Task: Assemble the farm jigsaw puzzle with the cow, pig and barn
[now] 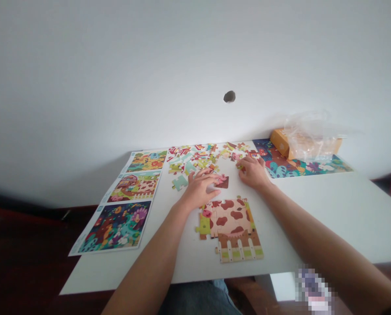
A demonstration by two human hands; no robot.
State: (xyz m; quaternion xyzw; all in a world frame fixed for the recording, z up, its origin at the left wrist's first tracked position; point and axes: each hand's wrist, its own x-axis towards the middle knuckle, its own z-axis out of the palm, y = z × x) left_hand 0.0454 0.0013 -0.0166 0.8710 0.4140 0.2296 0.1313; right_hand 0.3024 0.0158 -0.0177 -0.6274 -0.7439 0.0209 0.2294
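Cardboard jigsaw pieces in bright reds, greens and creams (192, 157) lie scattered across the far part of a white rectangular table (329, 210) in the head view. Nearer the person sits a partly joined puzzle section showing a pink cow with brown patches and a white picket fence (231, 225). Just above it, a loose dark brown piece (222, 182) lies beside the left hand (198, 189), whose extended fingers (202, 173) reach a small pink piece (220, 178); whether they grip it cannot be told. The right hand (253, 173) is curved at the edge of the scatter, fingertips down, any hold hidden. Printed picture sheets (116, 225) line the table's left side; another printed sheet (300, 162) lies far right beneath an orange cardboard box (281, 143) and a clear plastic bag (310, 135). Joining pieces to the cow section looks like the work in hand; its uneven upper edge calls for matching pieces.
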